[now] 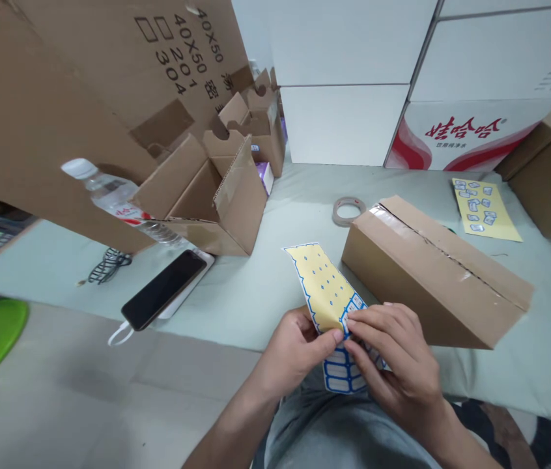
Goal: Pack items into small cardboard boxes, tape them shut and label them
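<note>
A yellow backing sheet of blue-bordered sticker labels point(323, 286) rises from between my hands, most of its labels peeled off and only small blue marks left on the upper part. My left hand point(295, 348) grips the sheet's left edge between thumb and fingers. My right hand point(393, 345) pinches the sheet near the middle, its fingertips at a label's edge. Still-attached blue-edged labels point(342, 372) hang below my hands, partly hidden by my right fingers. My lap in grey cloth lies beneath.
A taped cardboard box point(432, 277) lies close to my right hand, with a tape roll point(348, 210) behind it. A yellow sheet with scattered labels point(483, 208) lies farther right. A phone on a white power bank point(163, 288), a water bottle point(119, 198) and open small cartons point(207, 195) stand left.
</note>
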Action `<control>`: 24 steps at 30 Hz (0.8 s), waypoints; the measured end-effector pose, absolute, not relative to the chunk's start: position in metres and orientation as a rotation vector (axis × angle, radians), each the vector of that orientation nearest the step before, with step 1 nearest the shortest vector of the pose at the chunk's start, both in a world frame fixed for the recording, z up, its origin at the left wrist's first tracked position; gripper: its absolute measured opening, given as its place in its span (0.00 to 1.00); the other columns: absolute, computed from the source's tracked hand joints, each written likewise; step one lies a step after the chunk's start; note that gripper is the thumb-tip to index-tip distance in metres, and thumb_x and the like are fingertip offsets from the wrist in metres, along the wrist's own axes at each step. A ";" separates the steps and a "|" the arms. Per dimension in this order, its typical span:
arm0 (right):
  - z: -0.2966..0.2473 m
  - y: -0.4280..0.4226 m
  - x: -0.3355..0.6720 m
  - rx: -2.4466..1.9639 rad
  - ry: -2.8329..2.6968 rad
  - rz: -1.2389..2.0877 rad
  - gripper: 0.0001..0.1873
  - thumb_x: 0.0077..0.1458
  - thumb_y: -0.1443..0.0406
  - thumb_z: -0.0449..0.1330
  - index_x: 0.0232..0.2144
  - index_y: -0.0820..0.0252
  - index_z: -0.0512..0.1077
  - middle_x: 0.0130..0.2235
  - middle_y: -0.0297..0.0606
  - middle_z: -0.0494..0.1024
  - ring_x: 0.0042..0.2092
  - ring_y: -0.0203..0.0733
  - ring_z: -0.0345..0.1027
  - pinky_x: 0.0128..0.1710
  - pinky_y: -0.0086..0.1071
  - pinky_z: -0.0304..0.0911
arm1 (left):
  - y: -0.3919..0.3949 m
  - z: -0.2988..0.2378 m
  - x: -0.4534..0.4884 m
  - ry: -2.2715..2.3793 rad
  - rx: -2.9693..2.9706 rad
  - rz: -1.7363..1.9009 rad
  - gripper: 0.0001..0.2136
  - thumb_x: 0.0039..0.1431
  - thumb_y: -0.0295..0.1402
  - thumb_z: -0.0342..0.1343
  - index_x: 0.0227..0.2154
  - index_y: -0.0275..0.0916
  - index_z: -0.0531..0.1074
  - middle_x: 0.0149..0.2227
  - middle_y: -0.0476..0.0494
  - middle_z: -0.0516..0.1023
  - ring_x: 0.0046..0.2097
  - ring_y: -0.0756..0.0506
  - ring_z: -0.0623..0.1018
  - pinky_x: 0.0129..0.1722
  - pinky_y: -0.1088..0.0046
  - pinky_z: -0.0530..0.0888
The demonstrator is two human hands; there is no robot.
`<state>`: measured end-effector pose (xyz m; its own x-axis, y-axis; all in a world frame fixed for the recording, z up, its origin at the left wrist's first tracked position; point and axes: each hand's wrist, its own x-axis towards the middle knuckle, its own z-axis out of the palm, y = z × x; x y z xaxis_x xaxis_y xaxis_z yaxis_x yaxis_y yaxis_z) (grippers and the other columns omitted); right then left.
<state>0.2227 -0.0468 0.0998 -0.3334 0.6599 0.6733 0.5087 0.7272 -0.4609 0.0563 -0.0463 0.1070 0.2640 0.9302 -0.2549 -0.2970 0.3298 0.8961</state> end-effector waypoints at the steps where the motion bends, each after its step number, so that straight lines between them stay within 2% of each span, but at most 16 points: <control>1: 0.100 -0.047 0.222 -0.885 -1.997 0.222 0.09 0.59 0.72 0.59 0.43 0.59 0.72 0.40 0.39 0.81 0.42 0.41 0.73 0.48 0.42 0.62 | -0.046 0.106 0.056 0.937 0.851 0.972 0.20 0.45 0.45 0.69 0.35 0.34 0.80 0.40 0.38 0.83 0.43 0.39 0.81 0.50 0.62 0.75; 6: 0.102 -0.047 0.220 -0.876 -1.940 0.316 0.08 0.58 0.74 0.58 0.38 0.58 0.73 0.37 0.36 0.80 0.39 0.39 0.73 0.46 0.40 0.64 | -0.047 0.104 0.053 1.034 0.912 0.922 0.19 0.47 0.46 0.67 0.35 0.33 0.79 0.35 0.40 0.84 0.38 0.41 0.81 0.41 0.69 0.77; 13: 0.103 -0.053 0.223 -0.855 -1.721 0.433 0.11 0.55 0.76 0.57 0.37 0.58 0.72 0.34 0.37 0.77 0.37 0.40 0.71 0.38 0.39 0.67 | -0.048 0.105 0.048 1.124 1.026 0.906 0.17 0.49 0.44 0.65 0.34 0.34 0.78 0.34 0.40 0.83 0.38 0.41 0.81 0.40 0.68 0.77; 16: 0.107 -0.066 0.238 -0.812 -1.589 0.412 0.10 0.56 0.75 0.56 0.38 0.58 0.72 0.34 0.39 0.74 0.36 0.42 0.70 0.33 0.39 0.68 | -0.032 0.096 0.032 1.366 1.090 0.955 0.20 0.50 0.47 0.63 0.38 0.35 0.76 0.35 0.41 0.83 0.39 0.41 0.81 0.39 0.68 0.77; 19: 0.107 -0.083 0.260 -0.803 -1.629 0.320 0.10 0.57 0.74 0.56 0.39 0.60 0.72 0.34 0.40 0.73 0.35 0.41 0.70 0.31 0.37 0.69 | -0.004 0.080 0.010 1.671 1.168 0.897 0.22 0.50 0.50 0.59 0.37 0.35 0.75 0.35 0.39 0.82 0.39 0.38 0.80 0.37 0.64 0.77; 20: 0.104 -0.088 0.267 -0.816 -1.642 0.294 0.10 0.56 0.74 0.56 0.40 0.61 0.72 0.34 0.40 0.73 0.34 0.41 0.70 0.30 0.36 0.70 | 0.006 0.074 0.002 1.742 1.191 0.884 0.22 0.49 0.50 0.59 0.38 0.34 0.74 0.36 0.38 0.81 0.40 0.36 0.80 0.38 0.61 0.77; 22: 0.095 -0.096 0.283 -0.869 -1.616 0.229 0.12 0.55 0.76 0.58 0.41 0.61 0.73 0.34 0.40 0.72 0.33 0.40 0.70 0.27 0.33 0.69 | 0.023 0.064 -0.008 1.879 1.229 0.910 0.26 0.48 0.46 0.60 0.46 0.32 0.71 0.43 0.32 0.79 0.48 0.31 0.77 0.47 0.52 0.74; 24: 0.084 -0.098 0.299 -0.966 -1.540 0.107 0.14 0.53 0.77 0.59 0.41 0.61 0.74 0.33 0.38 0.72 0.31 0.39 0.69 0.25 0.32 0.67 | 0.032 0.058 -0.010 2.050 1.383 0.992 0.35 0.48 0.43 0.60 0.57 0.30 0.62 0.54 0.25 0.71 0.58 0.27 0.69 0.57 0.44 0.65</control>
